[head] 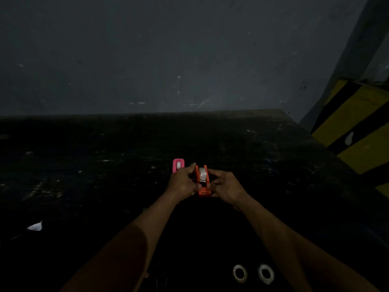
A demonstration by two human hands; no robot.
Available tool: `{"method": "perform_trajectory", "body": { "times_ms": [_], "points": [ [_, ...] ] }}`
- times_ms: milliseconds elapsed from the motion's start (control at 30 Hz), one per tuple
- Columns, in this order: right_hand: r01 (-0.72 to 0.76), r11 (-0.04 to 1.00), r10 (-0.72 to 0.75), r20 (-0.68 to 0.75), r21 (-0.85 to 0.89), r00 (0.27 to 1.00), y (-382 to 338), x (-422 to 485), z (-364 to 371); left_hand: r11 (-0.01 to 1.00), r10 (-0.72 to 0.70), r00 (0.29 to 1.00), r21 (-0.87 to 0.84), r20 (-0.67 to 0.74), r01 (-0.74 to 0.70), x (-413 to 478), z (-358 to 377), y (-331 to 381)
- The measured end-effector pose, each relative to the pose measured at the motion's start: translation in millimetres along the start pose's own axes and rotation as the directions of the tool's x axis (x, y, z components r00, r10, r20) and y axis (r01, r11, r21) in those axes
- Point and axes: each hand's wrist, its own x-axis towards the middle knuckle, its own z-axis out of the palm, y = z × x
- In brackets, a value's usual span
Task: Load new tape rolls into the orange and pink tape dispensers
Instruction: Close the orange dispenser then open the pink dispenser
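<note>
At the table's [273, 157] centre, the orange dispenser [203, 184] holds a clear tape roll [203, 175] in its cradle. The left hand [182, 183] grips its nine o'clock side and the right hand [226, 187] its three o'clock side, fingers curled on it. The pink dispenser [178, 165], tape inside, stands just beside at eleven o'clock. Two empty cores [252, 273] lie at five o'clock, well apart.
</note>
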Motion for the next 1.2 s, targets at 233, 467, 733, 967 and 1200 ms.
{"method": "perform_trajectory", "body": {
  "times_ms": [233,467,733,967,1200],
  "points": [
    [-0.006,1.000,0.004,-0.071,-0.026,0.997,-8.1,67.8,-18.8,0.989,0.027,1.000,0.143,0.010,-0.028,79.6,-9.1,15.8],
    [-0.106,0.983,0.090,-0.103,-0.151,0.991,4.1,157.2,-16.9,0.965,-0.032,0.999,0.259,0.005,0.029,166.3,-13.8,-2.6],
    [-0.159,0.938,0.144,-0.071,-0.307,0.987,24.4,225.8,-12.0,0.934,-0.060,0.998,0.354,0.001,0.055,238.0,-4.8,-34.3],
    [-0.213,0.936,0.200,-0.077,-0.281,0.977,36.7,243.3,-6.8,0.922,-0.099,0.995,0.376,-0.003,0.094,253.4,3.3,-47.3],
    [-0.157,0.911,0.159,-0.027,-0.381,0.987,47.4,243.0,-3.3,0.921,-0.116,0.993,0.374,-0.008,0.110,253.5,7.7,-56.0]
  ]
}}
